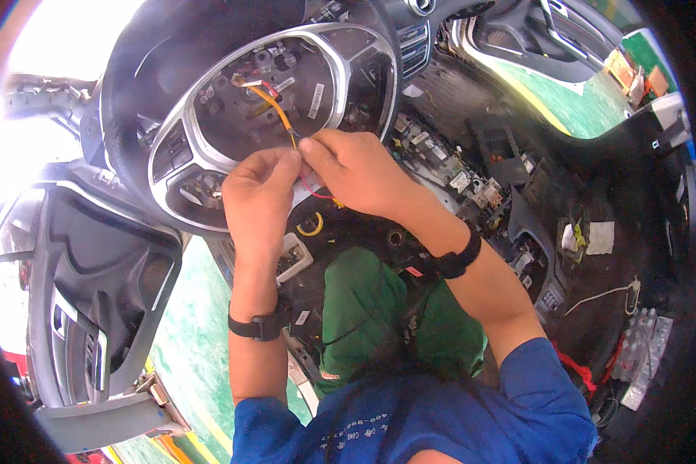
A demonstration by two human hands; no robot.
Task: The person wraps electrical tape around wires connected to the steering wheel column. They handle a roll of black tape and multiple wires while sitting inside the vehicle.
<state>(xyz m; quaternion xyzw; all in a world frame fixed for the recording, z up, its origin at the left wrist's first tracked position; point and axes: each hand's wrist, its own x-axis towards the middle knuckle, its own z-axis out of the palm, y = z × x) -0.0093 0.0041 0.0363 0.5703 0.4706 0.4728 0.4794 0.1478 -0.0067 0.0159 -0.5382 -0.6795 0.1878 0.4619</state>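
The steering wheel (125, 116) stands in front of me with its centre uncovered, showing bare metal and fittings. From that hub an orange-sleeved wire harness (274, 103) runs down to my fingers. My right hand (356, 172) is closed, pinching the harness near its lower end between thumb and forefinger. Fingertip to fingertip with it, my left hand (257, 189) is also closed in a pinch, on a thin yellow wire (293, 142) at the harness end. A thin pink wire (315, 191) loops out below my hands. The fingers hide where the wires end.
An opened door (108, 286) stands at the left, and another door (545, 42) at the far right. The stripped centre console (456, 174) has exposed parts. A yellow curved piece (311, 226) lies below my hands. Bubble wrap (646, 356) lies at the right.
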